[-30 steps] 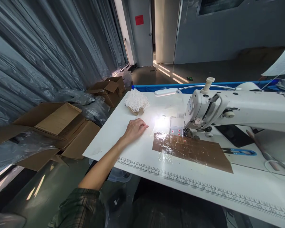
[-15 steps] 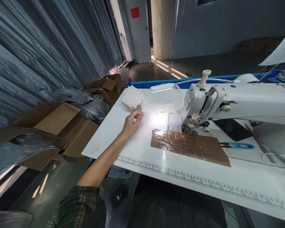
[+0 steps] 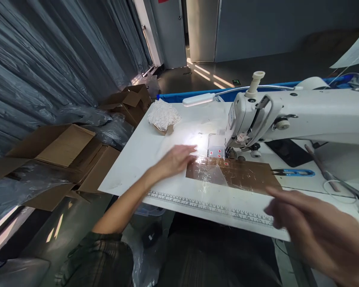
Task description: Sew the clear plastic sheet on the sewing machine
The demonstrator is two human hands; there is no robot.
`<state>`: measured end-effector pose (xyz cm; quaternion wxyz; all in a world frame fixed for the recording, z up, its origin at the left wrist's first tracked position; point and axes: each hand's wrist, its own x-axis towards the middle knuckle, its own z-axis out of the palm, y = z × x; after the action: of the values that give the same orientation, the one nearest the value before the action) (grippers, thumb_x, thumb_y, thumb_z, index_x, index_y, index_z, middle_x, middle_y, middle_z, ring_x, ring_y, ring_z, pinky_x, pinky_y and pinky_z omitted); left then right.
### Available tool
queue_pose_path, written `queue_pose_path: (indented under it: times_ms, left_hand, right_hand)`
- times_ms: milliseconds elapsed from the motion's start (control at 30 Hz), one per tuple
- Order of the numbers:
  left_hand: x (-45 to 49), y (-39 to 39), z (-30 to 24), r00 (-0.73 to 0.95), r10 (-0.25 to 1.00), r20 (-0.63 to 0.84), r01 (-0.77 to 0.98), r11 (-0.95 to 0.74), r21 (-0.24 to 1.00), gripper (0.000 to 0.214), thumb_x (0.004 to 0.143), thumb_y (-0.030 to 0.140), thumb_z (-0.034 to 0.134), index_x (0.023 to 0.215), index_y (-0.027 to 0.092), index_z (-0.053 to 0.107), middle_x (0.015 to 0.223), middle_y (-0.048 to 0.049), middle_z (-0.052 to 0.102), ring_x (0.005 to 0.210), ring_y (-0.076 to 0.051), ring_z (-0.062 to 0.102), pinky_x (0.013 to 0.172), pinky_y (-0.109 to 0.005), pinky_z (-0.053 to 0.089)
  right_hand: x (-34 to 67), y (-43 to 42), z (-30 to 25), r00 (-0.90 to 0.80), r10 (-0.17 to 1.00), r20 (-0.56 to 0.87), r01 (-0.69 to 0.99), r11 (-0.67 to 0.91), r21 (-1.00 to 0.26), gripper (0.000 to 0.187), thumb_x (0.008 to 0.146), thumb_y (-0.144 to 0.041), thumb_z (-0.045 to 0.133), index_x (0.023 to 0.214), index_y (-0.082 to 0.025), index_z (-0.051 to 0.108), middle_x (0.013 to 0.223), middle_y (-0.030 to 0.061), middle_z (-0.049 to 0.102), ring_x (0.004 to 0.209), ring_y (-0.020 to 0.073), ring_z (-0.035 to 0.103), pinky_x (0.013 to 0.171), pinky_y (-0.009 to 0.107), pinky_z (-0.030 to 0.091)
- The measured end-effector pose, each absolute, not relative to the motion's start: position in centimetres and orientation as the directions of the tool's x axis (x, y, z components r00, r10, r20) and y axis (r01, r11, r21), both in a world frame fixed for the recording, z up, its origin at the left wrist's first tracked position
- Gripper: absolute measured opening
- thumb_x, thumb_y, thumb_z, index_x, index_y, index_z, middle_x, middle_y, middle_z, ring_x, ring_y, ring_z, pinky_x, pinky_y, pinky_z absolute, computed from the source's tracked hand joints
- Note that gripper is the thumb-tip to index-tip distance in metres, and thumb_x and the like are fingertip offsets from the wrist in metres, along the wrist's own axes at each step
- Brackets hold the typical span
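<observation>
My left hand (image 3: 177, 160) lies low over the table at the left edge of a brown taped board (image 3: 251, 173). Its fingers stretch right toward the lamp's bright spot. A thin see-through sheet (image 3: 214, 174) covers the board's left part, close to these fingers; contact is unclear. My right hand (image 3: 308, 223) is in the air over the table's front edge, right of the board. Motion smears its fingers, so I cannot make out anything in them. The sewing machine (image 3: 254, 119) has its needle area just behind the board, beside a metal plate with red marks (image 3: 215, 152).
A pile of white lace-like pieces (image 3: 164, 113) sits at the back left. Blue thread snips (image 3: 296, 172) rest at the board's right end, before a dark phone-like slab (image 3: 287, 152). A printed ruler (image 3: 197, 204) runs along the front edge. Cardboard boxes (image 3: 66, 147) stand left.
My left hand has moved right, from near the white pile to the board. My right hand has come into view. A see-through sheet now shows on the board. The view has tilted down slightly.
</observation>
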<state>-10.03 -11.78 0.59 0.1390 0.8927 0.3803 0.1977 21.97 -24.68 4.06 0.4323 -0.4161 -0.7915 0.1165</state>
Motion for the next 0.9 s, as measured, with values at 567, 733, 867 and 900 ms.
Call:
queue_pose_path:
  times_ms: [567, 733, 867, 900]
  left_hand:
    - [-17.6, -11.5, 2.6, -0.072, 0.959, 0.272, 0.504, -0.201, 0.84, 0.035, 0.086, 0.055, 0.062, 0.088, 0.02, 0.058, 0.08, -0.0028, 0.071, 0.072, -0.015, 0.065, 0.066, -0.026, 0.051]
    - [-17.0, -5.2, 5.9, -0.325, 0.836, 0.443, 0.452, -0.274, 0.849, 0.038, 0.086, 0.057, 0.062, 0.086, 0.021, 0.051, 0.066, 0.0015, 0.065, 0.051, -0.01, 0.056, 0.049, -0.02, 0.042]
    - [-13.8, -1.6, 6.7, -0.192, 0.739, 0.646, 0.707, -0.352, 0.613, 0.022, 0.096, 0.042, 0.051, 0.094, 0.02, 0.053, 0.083, -0.0013, 0.07, 0.073, -0.013, 0.066, 0.065, -0.022, 0.047]
    - [-12.9, -1.3, 6.3, -0.078, 0.766, 0.638, 0.774, -0.357, 0.523, 0.019, 0.096, 0.038, 0.051, 0.094, 0.02, 0.055, 0.086, -0.0022, 0.07, 0.078, -0.015, 0.066, 0.07, -0.023, 0.047]
  right_hand:
    - [19.4, -20.2, -4.4, -0.703, 0.597, 0.387, 0.454, 0.795, -0.401, 0.025, 0.094, -0.024, 0.055, 0.116, -0.02, 0.064, 0.11, 0.0114, 0.066, 0.101, 0.0242, 0.061, 0.085, 0.042, 0.053]
    - [19.6, -20.2, -4.8, -0.682, 0.611, 0.403, 0.455, 0.785, -0.42, 0.026, 0.094, -0.021, 0.052, 0.118, -0.02, 0.063, 0.109, 0.0118, 0.066, 0.1, 0.0243, 0.061, 0.082, 0.042, 0.054]
    - [19.7, -20.3, -5.2, -0.678, 0.614, 0.405, 0.449, 0.782, -0.433, 0.029, 0.094, -0.019, 0.052, 0.12, -0.021, 0.062, 0.111, 0.0118, 0.066, 0.102, 0.0244, 0.061, 0.084, 0.042, 0.055]
    - [19.8, -20.3, -5.3, -0.68, 0.612, 0.403, 0.447, 0.782, -0.434, 0.029, 0.094, -0.019, 0.052, 0.121, -0.021, 0.061, 0.111, 0.0117, 0.065, 0.102, 0.0244, 0.061, 0.084, 0.042, 0.055]
